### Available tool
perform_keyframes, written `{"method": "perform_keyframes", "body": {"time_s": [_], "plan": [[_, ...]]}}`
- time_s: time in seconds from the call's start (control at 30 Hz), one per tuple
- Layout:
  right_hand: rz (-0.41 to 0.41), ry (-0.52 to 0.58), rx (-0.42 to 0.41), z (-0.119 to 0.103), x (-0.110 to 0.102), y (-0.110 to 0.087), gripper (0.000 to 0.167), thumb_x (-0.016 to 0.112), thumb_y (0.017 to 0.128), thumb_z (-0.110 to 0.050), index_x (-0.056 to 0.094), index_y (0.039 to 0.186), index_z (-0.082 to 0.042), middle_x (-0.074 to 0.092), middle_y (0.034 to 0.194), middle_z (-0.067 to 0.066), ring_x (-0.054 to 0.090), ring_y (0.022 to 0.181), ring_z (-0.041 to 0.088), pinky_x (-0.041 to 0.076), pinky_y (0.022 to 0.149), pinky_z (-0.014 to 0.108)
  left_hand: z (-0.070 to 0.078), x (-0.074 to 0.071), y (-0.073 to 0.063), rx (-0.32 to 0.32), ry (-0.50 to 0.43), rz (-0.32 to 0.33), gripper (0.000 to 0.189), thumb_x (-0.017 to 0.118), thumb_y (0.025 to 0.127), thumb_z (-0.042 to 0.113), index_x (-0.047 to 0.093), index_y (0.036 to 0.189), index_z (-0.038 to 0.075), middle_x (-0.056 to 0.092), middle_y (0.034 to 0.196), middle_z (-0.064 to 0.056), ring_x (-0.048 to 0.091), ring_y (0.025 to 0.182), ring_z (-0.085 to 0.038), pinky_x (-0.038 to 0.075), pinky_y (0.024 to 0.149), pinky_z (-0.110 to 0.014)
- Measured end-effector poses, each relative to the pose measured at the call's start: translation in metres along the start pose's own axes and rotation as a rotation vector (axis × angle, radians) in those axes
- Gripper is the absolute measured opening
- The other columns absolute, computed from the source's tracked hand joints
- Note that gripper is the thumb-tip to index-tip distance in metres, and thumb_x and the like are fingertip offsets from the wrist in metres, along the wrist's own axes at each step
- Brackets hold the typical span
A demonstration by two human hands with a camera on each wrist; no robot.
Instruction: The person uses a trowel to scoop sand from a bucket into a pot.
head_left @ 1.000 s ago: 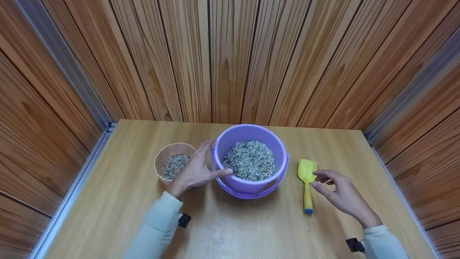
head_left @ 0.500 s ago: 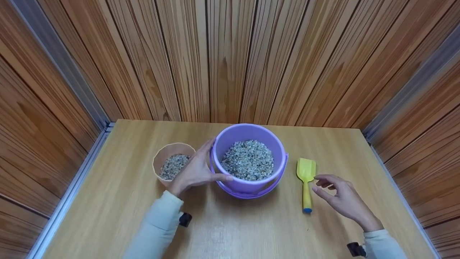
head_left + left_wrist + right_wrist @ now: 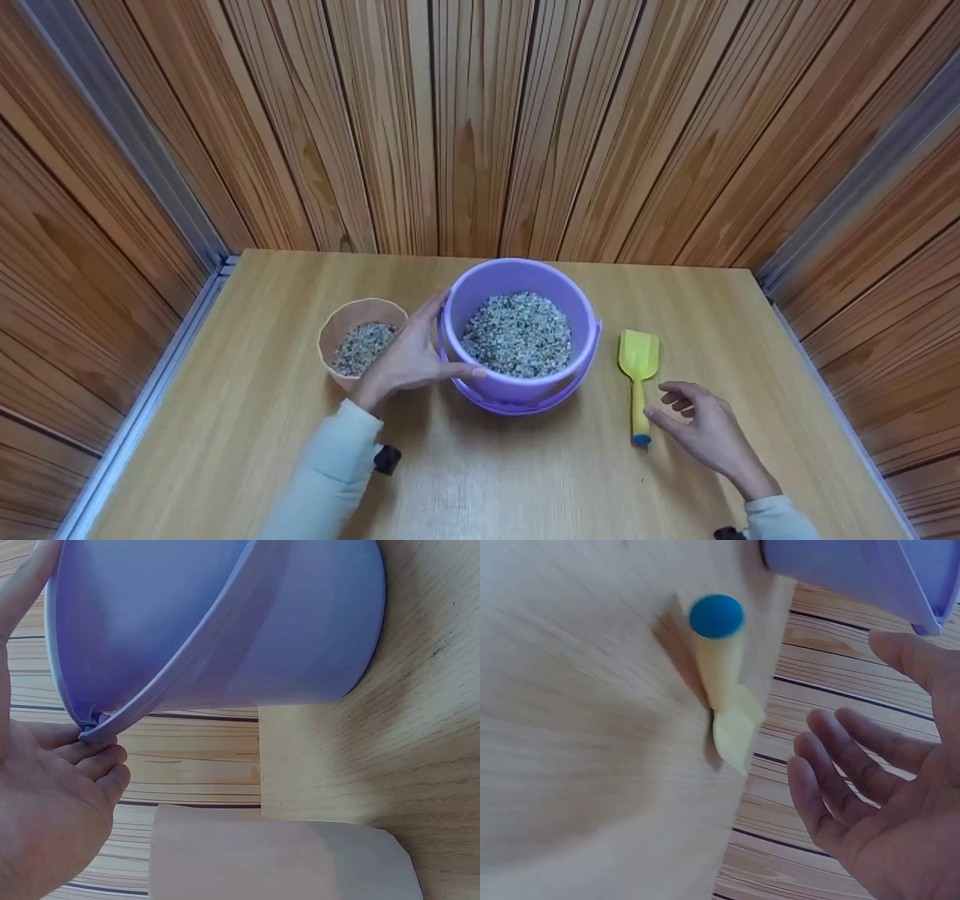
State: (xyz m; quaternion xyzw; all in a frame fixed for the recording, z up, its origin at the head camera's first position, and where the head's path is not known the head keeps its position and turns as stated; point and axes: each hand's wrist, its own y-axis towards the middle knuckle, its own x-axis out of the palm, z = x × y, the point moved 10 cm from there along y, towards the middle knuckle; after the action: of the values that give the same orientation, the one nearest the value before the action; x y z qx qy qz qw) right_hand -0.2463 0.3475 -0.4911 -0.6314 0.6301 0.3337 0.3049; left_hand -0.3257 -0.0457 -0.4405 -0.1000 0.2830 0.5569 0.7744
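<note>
A purple bucket (image 3: 517,386) with a swing handle stands mid-table, holding grey speckled gravel (image 3: 519,334). My left hand (image 3: 409,356) grips its left side, thumb along the front rim and fingers against the outside. In the left wrist view those fingers (image 3: 105,765) are bent beneath the rim where the handle joins. To the right lies a yellow toy shovel (image 3: 637,375), blade pointing away, with a blue handle end (image 3: 717,616). My right hand (image 3: 705,427) hovers just right of the shovel's handle with loosely bent fingers and nothing in them.
Left of the bucket stands a peach-coloured pot (image 3: 337,322) with some gravel inside, partly hidden by my left hand. The wooden table (image 3: 480,480) is enclosed by wood-panelled walls (image 3: 472,150) at the back and sides, with metal strips at the corners.
My right hand has moved down toward me, from beside the shovel's blade to beside its handle. The left hand stays on the bucket.
</note>
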Motion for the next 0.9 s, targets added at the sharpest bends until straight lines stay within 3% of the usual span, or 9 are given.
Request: {"method": "perform_keyframes", "body": {"time_s": [0.23, 0.5, 0.63, 0.9], "plan": [[0.042, 0.069, 0.059, 0.013, 0.014, -0.003, 0.065, 0.083, 0.086, -0.031, 0.058, 0.130, 0.008, 0.065, 0.111, 0.019, 0.063, 0.100, 0.035, 0.054, 0.087, 0.049, 0.001, -0.001, 0.000, 0.016, -0.028, 0.013, 0.133, 0.096, 0.058, 0.055, 0.024, 0.162, 0.013, 0.035, 0.161, -0.007, 0.032, 0.148, -0.024, 0.023, 0.121, -0.049], [0.027, 0.172, 0.187, 0.037, 0.034, -0.001, 0.076, 0.084, 0.085, -0.033, 0.049, 0.139, 0.008, 0.059, 0.121, 0.023, 0.060, 0.107, 0.035, 0.052, 0.092, 0.048, -0.002, -0.001, -0.002, -0.027, -0.014, 0.002, 0.135, 0.095, 0.057, 0.057, 0.022, 0.162, 0.013, 0.029, 0.164, -0.009, 0.027, 0.150, -0.027, 0.022, 0.121, -0.052], [0.015, 0.212, 0.203, 0.044, 0.040, -0.001, 0.081, 0.086, 0.083, -0.034, 0.048, 0.141, 0.006, 0.058, 0.124, 0.023, 0.060, 0.110, 0.035, 0.052, 0.094, 0.047, -0.003, 0.000, -0.002, -0.040, -0.021, 0.001, 0.137, 0.095, 0.057, 0.058, 0.021, 0.163, 0.014, 0.026, 0.165, -0.010, 0.025, 0.151, -0.027, 0.021, 0.121, -0.053], [-0.025, 0.226, 0.219, 0.056, 0.051, -0.002, 0.091, 0.092, 0.074, -0.035, 0.046, 0.144, 0.002, 0.058, 0.125, 0.018, 0.057, 0.108, 0.028, 0.050, 0.089, 0.034, 0.000, 0.001, -0.001, 0.003, -0.048, 0.005, 0.134, 0.096, 0.058, 0.055, 0.022, 0.163, 0.016, 0.032, 0.163, -0.006, 0.030, 0.148, -0.025, 0.023, 0.120, -0.052]]}}
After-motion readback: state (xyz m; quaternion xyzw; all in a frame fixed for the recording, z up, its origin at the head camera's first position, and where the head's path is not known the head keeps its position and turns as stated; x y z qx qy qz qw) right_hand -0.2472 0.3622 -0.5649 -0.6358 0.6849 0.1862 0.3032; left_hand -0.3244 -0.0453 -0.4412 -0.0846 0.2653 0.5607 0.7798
